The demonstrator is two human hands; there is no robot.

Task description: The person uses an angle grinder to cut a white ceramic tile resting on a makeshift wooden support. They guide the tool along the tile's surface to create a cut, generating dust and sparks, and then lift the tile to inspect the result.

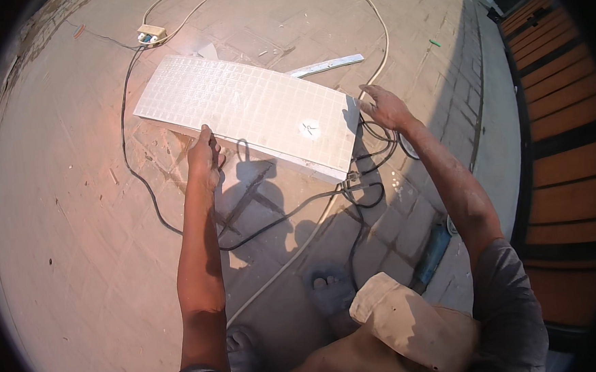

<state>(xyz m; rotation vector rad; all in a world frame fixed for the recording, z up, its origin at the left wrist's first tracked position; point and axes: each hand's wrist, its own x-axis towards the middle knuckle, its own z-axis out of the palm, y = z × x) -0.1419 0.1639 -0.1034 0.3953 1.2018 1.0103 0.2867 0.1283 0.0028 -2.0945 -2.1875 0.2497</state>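
Note:
A long white tile [238, 97] with a small-square grid pattern lies slanted in front of me, apparently on top of another slab. A round pale spot with a dark mark [309, 129] sits toward its right end. My left hand [204, 159] is at the tile's near long edge, its upper finger reaching the edge and the others loosely bent, not wrapped round it. Beside the far right corner, my right hand [387, 109] has its fingers apart and casts a shadow on the tile. Whether those fingertips touch the tile is hard to tell.
Dark cables [378, 193] lie tangled at the tile's right end. A blue power tool [430, 254] rests near my right arm. Farther off are a socket box [151, 35] and a narrow white strip [328, 65]. An orange-brown slatted gate [563, 163] stands at the right.

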